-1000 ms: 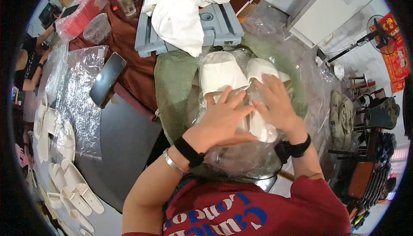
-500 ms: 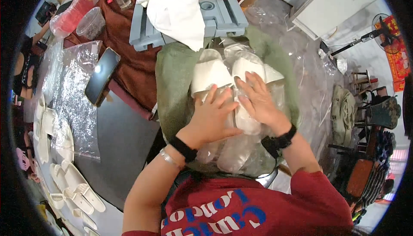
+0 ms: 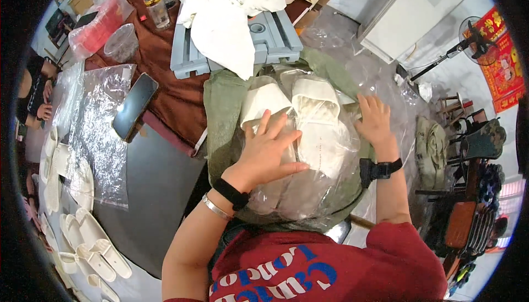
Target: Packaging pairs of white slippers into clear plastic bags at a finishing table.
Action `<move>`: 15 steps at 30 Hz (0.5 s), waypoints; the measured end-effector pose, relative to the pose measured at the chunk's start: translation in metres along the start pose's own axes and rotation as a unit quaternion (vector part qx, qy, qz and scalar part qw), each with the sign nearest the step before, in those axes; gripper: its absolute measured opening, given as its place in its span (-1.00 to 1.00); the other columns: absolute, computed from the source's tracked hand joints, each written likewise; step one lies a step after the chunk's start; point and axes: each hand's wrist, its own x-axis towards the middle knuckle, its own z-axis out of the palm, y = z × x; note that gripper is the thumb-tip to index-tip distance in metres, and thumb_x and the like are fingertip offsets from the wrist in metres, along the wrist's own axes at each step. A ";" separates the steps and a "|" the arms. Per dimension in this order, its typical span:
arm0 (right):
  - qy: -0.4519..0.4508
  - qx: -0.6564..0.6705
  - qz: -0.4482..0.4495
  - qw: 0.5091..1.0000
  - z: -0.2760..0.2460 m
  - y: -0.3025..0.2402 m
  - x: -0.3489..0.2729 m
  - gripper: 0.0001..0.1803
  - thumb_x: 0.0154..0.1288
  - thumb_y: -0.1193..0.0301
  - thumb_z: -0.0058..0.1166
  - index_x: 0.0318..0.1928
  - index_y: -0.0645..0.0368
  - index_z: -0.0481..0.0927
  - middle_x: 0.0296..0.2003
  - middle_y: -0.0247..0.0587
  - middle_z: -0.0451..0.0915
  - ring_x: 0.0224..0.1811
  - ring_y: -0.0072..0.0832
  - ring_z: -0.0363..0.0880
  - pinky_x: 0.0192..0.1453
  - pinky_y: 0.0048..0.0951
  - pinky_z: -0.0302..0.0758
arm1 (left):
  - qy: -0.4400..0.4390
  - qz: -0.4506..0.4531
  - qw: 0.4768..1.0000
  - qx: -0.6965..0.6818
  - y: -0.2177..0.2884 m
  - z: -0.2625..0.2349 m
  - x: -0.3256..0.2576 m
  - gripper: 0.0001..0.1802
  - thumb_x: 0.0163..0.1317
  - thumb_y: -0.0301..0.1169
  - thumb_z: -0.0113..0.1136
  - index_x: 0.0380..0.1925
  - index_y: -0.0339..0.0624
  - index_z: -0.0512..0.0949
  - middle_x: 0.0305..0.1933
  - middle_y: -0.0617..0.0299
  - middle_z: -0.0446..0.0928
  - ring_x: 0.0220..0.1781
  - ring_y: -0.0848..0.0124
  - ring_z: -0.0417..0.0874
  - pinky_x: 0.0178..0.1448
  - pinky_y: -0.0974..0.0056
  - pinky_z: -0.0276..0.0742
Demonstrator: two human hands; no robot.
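A pair of cream-white slippers [image 3: 317, 104] lies in transparent plastic bags [image 3: 286, 205] in front of me, more bagged slippers apparently beneath. They rest in an opened green woven sack [image 3: 221, 101]. My left hand [image 3: 267, 148] lies spread over the left slipper and its plastic. Beside the bags on the right, my right hand [image 3: 377, 121] has its fingers stretched out at the sack's edge, nothing visible in it; whether it touches the plastic I cannot tell.
A phone [image 3: 135, 106] and a flat transparent plastic bag [image 3: 104, 153] lie on the table to the left. Loose white slippers [image 3: 96, 241] are spread at lower left. Ahead, white cloth [image 3: 223, 29] covers part of a grey-blue plastic piece [image 3: 275, 35]. Stools and a fan [image 3: 476, 40] stand right.
My right hand has lifted off the right slipper and moved out to the right edge of the bags. The left hand stays on the left slipper. The view has shifted slightly.
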 end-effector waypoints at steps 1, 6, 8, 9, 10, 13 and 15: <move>-0.014 -0.045 0.043 0.998 0.010 0.007 -0.002 -0.61 0.19 0.38 0.04 0.06 0.07 0.57 0.03 -0.08 0.58 0.12 -0.11 0.49 0.31 0.11 0.28 | 0.002 0.001 1.000 -0.001 0.001 0.001 0.000 -0.17 0.07 0.33 0.22 0.24 0.10 0.47 0.50 -0.11 0.09 0.55 -0.30 -0.11 0.42 -0.45 -0.05; -0.040 -0.086 0.167 0.981 0.016 0.036 0.017 -0.76 0.23 0.33 0.02 -0.13 0.08 0.62 -0.21 -0.05 0.67 -0.10 -0.11 0.63 0.17 0.09 0.41 | 0.013 0.022 0.999 0.024 0.002 -0.007 -0.001 -0.17 0.08 0.35 0.17 0.24 0.09 0.48 0.49 -0.13 0.12 0.53 -0.32 -0.09 0.43 -0.38 0.01; 0.088 -0.045 0.222 0.970 0.005 0.045 0.028 -0.80 0.27 0.31 0.01 -0.26 0.13 0.61 -0.39 -0.01 0.66 -0.30 -0.03 0.66 -0.03 0.03 0.51 | -0.002 0.007 1.000 0.030 0.010 -0.018 -0.001 -0.22 0.12 0.28 0.18 0.26 0.10 0.46 0.48 -0.12 0.12 0.53 -0.32 -0.07 0.42 -0.39 0.02; 0.087 -0.045 0.223 0.970 -0.001 0.050 0.031 -0.80 0.27 0.31 0.01 -0.26 0.13 0.61 -0.39 -0.01 0.66 -0.30 -0.03 0.66 -0.03 0.03 0.51 | -0.016 -0.010 0.999 0.035 0.015 -0.024 0.000 -0.26 0.16 0.21 0.19 0.27 0.10 0.44 0.48 -0.11 0.13 0.53 -0.31 -0.05 0.42 -0.40 0.03; 0.131 -0.029 0.210 0.968 -0.006 0.055 0.034 -0.79 0.28 0.29 0.01 -0.28 0.15 0.60 -0.40 0.00 0.66 -0.32 0.00 0.64 -0.10 0.01 0.51 | -0.016 -0.009 0.999 0.035 0.019 -0.027 0.001 -0.26 0.16 0.21 0.19 0.27 0.10 0.44 0.48 -0.11 0.13 0.53 -0.31 -0.05 0.42 -0.40 0.03; 0.171 -0.013 0.216 0.961 -0.008 0.055 0.040 -0.77 0.31 0.27 0.01 -0.30 0.18 0.59 -0.39 0.03 0.65 -0.32 0.04 0.63 -0.16 0.01 0.51 | -0.006 -0.008 1.000 -0.002 0.037 -0.029 0.005 -0.33 0.21 0.00 0.24 0.32 0.13 0.39 0.48 -0.09 0.12 0.52 -0.27 0.01 0.41 -0.41 0.05; 0.167 -0.009 0.231 0.958 -0.003 0.049 0.045 -0.76 0.32 0.26 0.01 -0.30 0.18 0.58 -0.38 0.04 0.65 -0.30 0.05 0.62 -0.16 0.02 0.50 | 0.026 0.042 0.996 -0.074 0.053 -0.028 0.005 -0.35 0.20 -0.17 0.28 0.33 0.18 0.36 0.49 -0.08 0.11 0.52 -0.23 0.06 0.40 -0.42 0.05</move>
